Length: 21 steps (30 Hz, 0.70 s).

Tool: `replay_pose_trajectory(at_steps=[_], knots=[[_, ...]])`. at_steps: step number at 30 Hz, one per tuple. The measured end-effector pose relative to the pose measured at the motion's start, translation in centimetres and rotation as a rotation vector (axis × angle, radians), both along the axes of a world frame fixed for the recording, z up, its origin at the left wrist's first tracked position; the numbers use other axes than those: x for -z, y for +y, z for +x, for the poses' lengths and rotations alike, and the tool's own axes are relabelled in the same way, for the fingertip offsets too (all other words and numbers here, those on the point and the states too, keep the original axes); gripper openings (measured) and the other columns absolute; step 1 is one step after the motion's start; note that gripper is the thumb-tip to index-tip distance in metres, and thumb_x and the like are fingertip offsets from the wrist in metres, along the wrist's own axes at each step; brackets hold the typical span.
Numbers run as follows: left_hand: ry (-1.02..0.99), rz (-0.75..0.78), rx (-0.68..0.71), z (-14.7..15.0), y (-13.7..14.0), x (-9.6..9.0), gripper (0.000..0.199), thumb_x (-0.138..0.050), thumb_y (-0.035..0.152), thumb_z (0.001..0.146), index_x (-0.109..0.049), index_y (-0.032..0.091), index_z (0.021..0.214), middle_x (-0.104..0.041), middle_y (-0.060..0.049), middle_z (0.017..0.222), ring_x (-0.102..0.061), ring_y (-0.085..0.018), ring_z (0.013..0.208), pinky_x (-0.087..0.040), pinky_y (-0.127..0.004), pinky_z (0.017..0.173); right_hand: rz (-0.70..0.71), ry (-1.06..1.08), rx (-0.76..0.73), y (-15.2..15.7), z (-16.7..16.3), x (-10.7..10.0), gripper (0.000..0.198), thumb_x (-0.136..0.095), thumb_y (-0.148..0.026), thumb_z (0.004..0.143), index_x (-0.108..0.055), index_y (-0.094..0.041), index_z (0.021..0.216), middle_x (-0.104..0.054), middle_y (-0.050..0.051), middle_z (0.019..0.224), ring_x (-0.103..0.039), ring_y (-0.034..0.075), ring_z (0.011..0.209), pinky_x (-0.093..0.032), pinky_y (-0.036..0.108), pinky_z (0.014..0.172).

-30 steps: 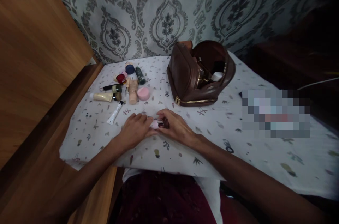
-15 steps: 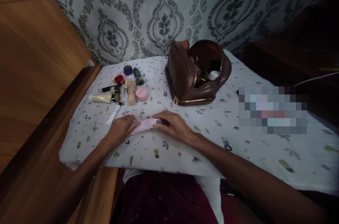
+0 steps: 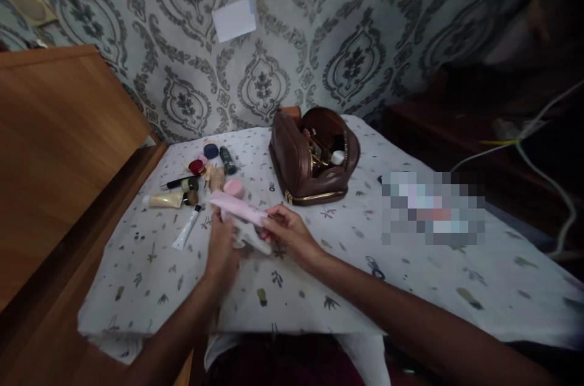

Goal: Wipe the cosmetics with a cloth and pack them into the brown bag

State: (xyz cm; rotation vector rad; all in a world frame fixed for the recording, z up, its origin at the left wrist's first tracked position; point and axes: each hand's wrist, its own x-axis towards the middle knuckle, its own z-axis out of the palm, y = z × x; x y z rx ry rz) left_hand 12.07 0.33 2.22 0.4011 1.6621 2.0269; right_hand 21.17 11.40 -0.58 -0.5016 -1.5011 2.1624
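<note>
My right hand (image 3: 292, 233) grips a pink squeeze tube (image 3: 237, 206) by its capped end. The tube is tilted, its flat end pointing up and left. My left hand (image 3: 222, 247), somewhat blurred, is closed on a crumpled white cloth (image 3: 252, 237) just beneath the tube. Behind the hands lie a pink round jar (image 3: 233, 188) and a beige bottle (image 3: 216, 179), which the tube partly overlaps. A slim white tube with a black cap (image 3: 186, 228) lies to the left of my left hand.
An open brown cosmetic bag (image 3: 292, 158) with items inside stands at the back. Farther left lie a gold tube (image 3: 165, 199), a dark green bottle (image 3: 227, 161), and a red-lidded jar (image 3: 197, 167). A wooden panel (image 3: 68, 173) borders the left side. A pixelated patch covers something at right.
The pink tube has been raised and turned, its flat end now up and left. My left hand has let go of that end and now holds a white cloth. The view has tilted upward.
</note>
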Motion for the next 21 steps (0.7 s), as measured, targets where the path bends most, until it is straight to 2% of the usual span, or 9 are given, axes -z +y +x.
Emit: replay_pose_trajectory(at_steps=[2, 4, 8, 10, 13, 15, 18, 19, 21], knots=[[-0.020, 0.050, 0.048, 2.0, 1.5, 0.3, 0.070, -0.079, 0.052, 0.069, -0.051, 0.021, 0.125, -0.067, -0.004, 0.097, -0.065, -0.019, 0.085, -0.051, -0.029, 0.075, 0.156, 0.020, 0.032, -0.5, 0.3, -0.2, 0.038, -0.075, -0.049, 0.072, -0.054, -0.020, 0.084, -0.060, -0.003, 0.074, -0.056, 0.011, 0.062, -0.045, 0.024, 0.057], [-0.075, 0.102, 0.051, 2.7, 2.8, 0.3, 0.066, -0.084, 0.046, 0.063, -0.055, 0.017, 0.116, -0.066, -0.002, 0.086, -0.064, -0.017, 0.077, -0.049, -0.026, 0.070, 0.330, 0.031, 0.071, -0.9, 0.6, -0.2, 0.027, -0.069, -0.041, 0.078, -0.053, -0.020, 0.084, -0.058, -0.003, 0.076, -0.054, 0.012, 0.067, -0.044, 0.024, 0.061], [-0.140, 0.149, -0.147, 0.3, 4.3, -0.8, 0.049, -0.085, 0.042, 0.059, -0.061, 0.015, 0.090, -0.059, 0.004, 0.070, -0.055, -0.009, 0.058, -0.043, -0.021, 0.056, 0.499, 0.010, 0.065, -0.9, 1.1, -0.2, 0.020, -0.064, -0.034, 0.082, -0.053, -0.019, 0.090, -0.059, -0.001, 0.080, -0.052, 0.013, 0.070, -0.041, 0.024, 0.064], [-0.124, 0.174, -0.209, -1.4, 4.5, -1.8, 0.046, -0.084, 0.043, 0.059, -0.061, 0.015, 0.089, -0.061, 0.004, 0.072, -0.055, -0.009, 0.059, -0.044, -0.020, 0.058, 0.512, -0.005, 0.056, -0.7, 1.1, -0.1, 0.021, -0.065, -0.034, 0.082, -0.054, -0.019, 0.092, -0.059, -0.001, 0.080, -0.051, 0.012, 0.070, -0.040, 0.024, 0.063], [-0.104, 0.193, -0.182, -2.0, 4.4, -2.8, 0.047, -0.079, 0.053, 0.064, -0.062, 0.016, 0.087, -0.063, 0.003, 0.076, -0.058, -0.010, 0.064, -0.046, -0.020, 0.061, 0.437, 0.012, 0.012, -0.6, 0.9, 0.1, 0.024, -0.066, -0.037, 0.082, -0.053, -0.019, 0.092, -0.058, -0.003, 0.075, -0.051, 0.011, 0.066, -0.039, 0.022, 0.059], [-0.064, 0.156, -0.113, -1.2, 4.2, -2.7, 0.049, -0.078, 0.055, 0.063, -0.061, 0.016, 0.087, -0.062, 0.003, 0.075, -0.058, -0.010, 0.062, -0.046, -0.019, 0.057, 0.317, 0.057, -0.057, -0.7, 0.6, 0.5, 0.033, -0.066, -0.047, 0.082, -0.050, -0.020, 0.092, -0.058, -0.004, 0.072, -0.054, 0.010, 0.061, -0.040, 0.021, 0.056], [-0.017, 0.001, 0.032, 0.6, 3.8, -1.2, 0.055, -0.084, 0.050, 0.057, -0.061, 0.017, 0.094, -0.061, 0.004, 0.071, -0.059, -0.011, 0.058, -0.045, -0.019, 0.052, 0.165, 0.081, -0.133, -0.6, 0.4, 1.1, 0.044, -0.064, -0.059, 0.081, -0.048, -0.020, 0.095, -0.060, -0.003, 0.077, -0.057, 0.010, 0.056, -0.042, 0.021, 0.051], [-0.020, -0.045, 0.100, 0.9, 3.7, -0.7, 0.057, -0.085, 0.049, 0.058, -0.061, 0.016, 0.099, -0.062, 0.004, 0.073, -0.061, -0.012, 0.061, -0.046, -0.020, 0.054, 0.173, 0.060, -0.133, -0.4, 0.4, 1.1, 0.044, -0.063, -0.059, 0.082, -0.049, -0.020, 0.097, -0.060, -0.003, 0.077, -0.057, 0.010, 0.056, -0.043, 0.021, 0.052], [-0.006, -0.083, 0.155, 0.8, 3.5, 0.2, 0.061, -0.084, 0.049, 0.058, -0.060, 0.016, 0.104, -0.065, 0.002, 0.077, -0.064, -0.015, 0.064, -0.049, -0.022, 0.056, 0.329, -0.036, -0.124, 0.3, 0.9, 0.5, 0.039, -0.067, -0.053, 0.082, -0.055, -0.018, 0.095, -0.061, -0.002, 0.076, -0.058, 0.011, 0.061, -0.044, 0.022, 0.056]])
